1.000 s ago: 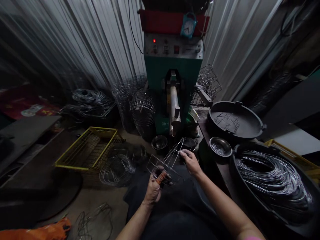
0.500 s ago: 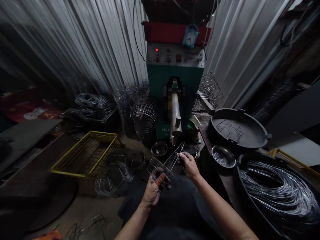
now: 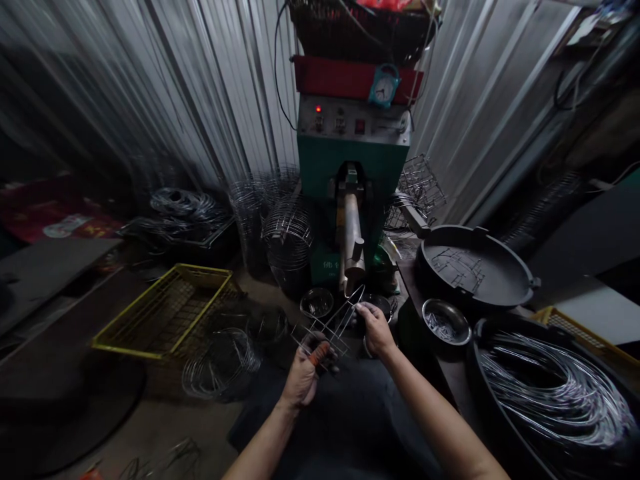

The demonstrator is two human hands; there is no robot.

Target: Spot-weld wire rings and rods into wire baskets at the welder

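Observation:
Between my hands is a wire frame of thin metal rods, its bent end just below the electrode tip of the green spot welder. My left hand is closed around the frame's near left part, with orange wrapping on a finger or thumb. At the far right side of the frame, my right hand pinches a rod. The welder's metal arm points down toward the frame; whether they touch I cannot tell. Behind the hands stand a small metal bowl and a second dark bowl.
On the right are a round black tray with thin wire pieces, a bowl of small metal parts and a tub of wire rings. A yellow basket and loose wire rings lie left. Stacked wire hoops stand beside the welder.
The view has tilted up slightly, so the welder appears lower. Both hands keep their hold on the wire frame, which has shifted a little and sits nearer the electrode tip.

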